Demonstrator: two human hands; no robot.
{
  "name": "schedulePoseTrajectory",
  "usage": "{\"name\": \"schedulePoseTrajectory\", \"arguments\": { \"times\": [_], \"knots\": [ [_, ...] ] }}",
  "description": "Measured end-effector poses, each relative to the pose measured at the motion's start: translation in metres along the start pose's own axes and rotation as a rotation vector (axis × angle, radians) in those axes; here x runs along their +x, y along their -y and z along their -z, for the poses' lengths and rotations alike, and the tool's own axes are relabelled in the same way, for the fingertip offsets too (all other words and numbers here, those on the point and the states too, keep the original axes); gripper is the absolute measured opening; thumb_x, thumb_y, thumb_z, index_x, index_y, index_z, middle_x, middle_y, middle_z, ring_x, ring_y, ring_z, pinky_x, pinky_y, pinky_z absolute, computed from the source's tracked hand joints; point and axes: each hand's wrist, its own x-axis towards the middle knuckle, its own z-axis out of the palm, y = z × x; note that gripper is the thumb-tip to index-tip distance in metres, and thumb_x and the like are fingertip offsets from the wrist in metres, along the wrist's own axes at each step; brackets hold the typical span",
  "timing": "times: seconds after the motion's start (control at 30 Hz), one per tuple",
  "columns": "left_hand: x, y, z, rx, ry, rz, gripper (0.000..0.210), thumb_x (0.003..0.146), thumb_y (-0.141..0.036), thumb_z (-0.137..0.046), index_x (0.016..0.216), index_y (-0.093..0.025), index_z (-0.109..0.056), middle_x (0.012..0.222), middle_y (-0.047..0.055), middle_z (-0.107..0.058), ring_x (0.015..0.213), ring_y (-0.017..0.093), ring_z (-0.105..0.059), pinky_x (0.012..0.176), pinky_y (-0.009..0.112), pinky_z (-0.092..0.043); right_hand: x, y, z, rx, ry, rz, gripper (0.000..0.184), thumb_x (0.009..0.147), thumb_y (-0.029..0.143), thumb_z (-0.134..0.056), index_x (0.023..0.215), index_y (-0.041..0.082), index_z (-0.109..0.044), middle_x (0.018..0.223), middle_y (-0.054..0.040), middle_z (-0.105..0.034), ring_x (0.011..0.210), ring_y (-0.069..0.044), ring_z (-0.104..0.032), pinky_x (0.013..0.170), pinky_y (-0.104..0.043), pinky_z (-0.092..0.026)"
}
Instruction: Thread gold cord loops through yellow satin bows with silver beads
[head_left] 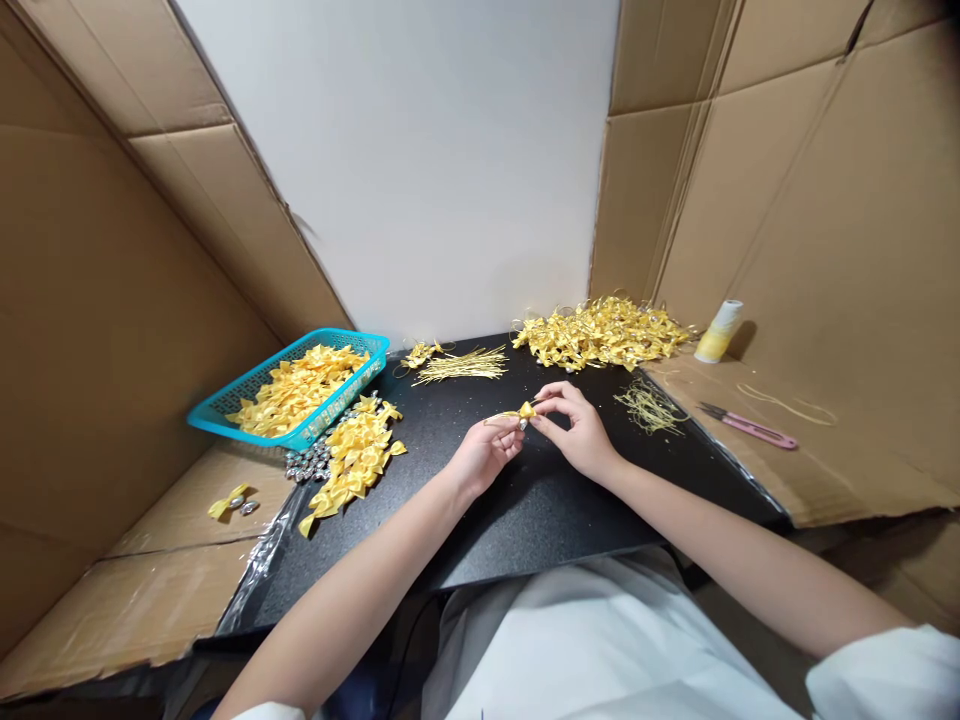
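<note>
Over the middle of the black table [465,520], both hands meet at a small yellow ribbon bow [528,409]. A silvery bell-like piece hangs just under the bow. My left hand [487,455] is closed, its thumb and fingers pinching at the bow's left side, where a thin gold cord [499,416] runs back over the hand. My right hand [574,425] pinches the bow from the right with thumb and fingertips. Beyond the hands lies a bundle of straight gold cords [465,366], next to a few finished-looking bows with cord loops [421,353].
At left, a turquoise basket [304,438] holds yellow bows; more bows [356,455] and silver bells [309,463] lie beside it. At back right is a heap of corded bows [600,335]. Cord scraps [651,407], pink thread snips [750,427] and a thread spool [718,332] sit right. Cardboard walls [810,250] flank the table.
</note>
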Motion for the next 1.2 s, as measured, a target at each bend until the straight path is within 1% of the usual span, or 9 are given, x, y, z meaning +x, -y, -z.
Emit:
{"name": "schedulePoseTrajectory", "arguments": {
  "times": [0.17, 0.37, 0.43, 0.5, 0.6, 0.7, 0.77, 0.97, 1.2],
  "knots": [
    [0.001, -0.001, 0.001, 0.008, -0.024, -0.013, 0.008, 0.066, -0.007, -0.070, 0.068, -0.013, -0.066, 0.061, 0.000, -0.064, 0.055, 0.006, -0.058, 0.059, 0.018, -0.046, -0.001, 0.000, 0.002, -0.123, 0.015, 0.003, 0.007, 0.081, 0.019, -0.065, 0.075, 0.021, -0.066, 0.091, -0.0047, -0.060, 0.091, -0.021, -0.053, 0.085, -0.040, -0.042],
    [0.002, 0.003, 0.003, 0.073, -0.008, -0.004, 0.014, 0.059, -0.009, -0.074, 0.072, -0.010, -0.069, 0.062, 0.001, -0.064, 0.055, 0.006, -0.057, 0.059, 0.018, -0.045, -0.002, 0.001, -0.002, -0.168, 0.042, -0.018, 0.010, 0.085, 0.025, -0.062, 0.076, 0.021, -0.065, 0.090, -0.0052, -0.057, 0.089, -0.021, -0.051, 0.084, -0.040, -0.042],
    [0.004, 0.004, 0.004, 0.095, -0.021, -0.027, 0.014, 0.057, -0.012, -0.076, 0.070, -0.010, -0.069, 0.062, 0.001, -0.064, 0.055, 0.006, -0.056, 0.058, 0.018, -0.044, -0.002, 0.001, -0.002, -0.176, 0.007, -0.028, 0.008, 0.084, 0.024, -0.063, 0.078, 0.021, -0.066, 0.092, -0.0053, -0.057, 0.090, -0.022, -0.051, 0.085, -0.041, -0.042],
    [0.005, 0.004, 0.005, 0.124, -0.048, -0.063, 0.015, 0.056, -0.014, -0.077, 0.068, -0.011, -0.069, 0.062, 0.001, -0.064, 0.055, 0.006, -0.055, 0.058, 0.018, -0.043, -0.002, 0.002, -0.001, -0.193, -0.074, -0.024, 0.003, 0.081, 0.023, -0.065, 0.080, 0.021, -0.067, 0.095, -0.0056, -0.056, 0.093, -0.023, -0.051, 0.087, -0.042, -0.042],
    [0.006, 0.006, 0.006, 0.188, -0.097, -0.127, 0.017, 0.054, -0.017, -0.078, 0.067, -0.011, -0.070, 0.062, 0.001, -0.063, 0.054, 0.006, -0.052, 0.056, 0.018, -0.040, -0.004, 0.008, 0.001, -0.231, -0.184, 0.060, 0.003, 0.079, 0.022, -0.067, 0.078, 0.022, -0.069, 0.095, -0.0058, -0.053, 0.094, -0.022, -0.050, 0.087, -0.041, -0.043],
    [0.005, 0.008, 0.005, 0.265, -0.134, -0.207, 0.017, 0.052, -0.020, -0.079, 0.064, -0.011, -0.070, 0.059, 0.001, -0.063, 0.054, 0.007, -0.050, 0.054, 0.019, -0.037, -0.007, 0.013, 0.000, -0.304, -0.135, 0.214, 0.005, 0.079, 0.022, -0.068, 0.076, 0.024, -0.072, 0.095, -0.0056, -0.053, 0.093, -0.022, -0.049, 0.085, -0.040, -0.043],
    [0.002, 0.009, 0.004, 0.313, -0.150, -0.272, 0.016, 0.052, -0.020, -0.079, 0.061, -0.012, -0.069, 0.056, 0.000, -0.061, 0.054, 0.007, -0.050, 0.056, 0.020, -0.037, -0.008, 0.015, -0.002, -0.371, -0.099, 0.257, 0.006, 0.079, 0.023, -0.069, 0.080, 0.025, -0.074, 0.098, -0.0058, -0.055, 0.095, -0.023, -0.049, 0.086, -0.041, -0.042],
    [-0.001, 0.013, -0.001, 0.405, -0.170, -0.390, 0.017, 0.053, -0.023, -0.080, 0.060, -0.013, -0.067, 0.060, 0.000, -0.064, 0.059, 0.010, -0.054, 0.064, 0.022, -0.041, -0.009, 0.011, -0.007, -0.449, -0.153, 0.177, 0.009, 0.080, 0.029, -0.069, 0.084, 0.024, -0.075, 0.096, -0.0069, -0.057, 0.093, -0.023, -0.049, 0.085, -0.041, -0.041],
    [0.001, 0.015, 0.000, 0.462, -0.179, -0.420, 0.018, 0.055, -0.026, -0.080, 0.059, -0.014, -0.067, 0.061, 0.001, -0.066, 0.061, 0.011, -0.056, 0.066, 0.023, -0.042, -0.008, 0.005, -0.010, -0.435, -0.073, 0.109, 0.009, 0.082, 0.023, -0.066, 0.077, 0.023, -0.072, 0.092, -0.0056, -0.058, 0.090, -0.023, -0.048, 0.083, -0.040, -0.040]
  ]
}}
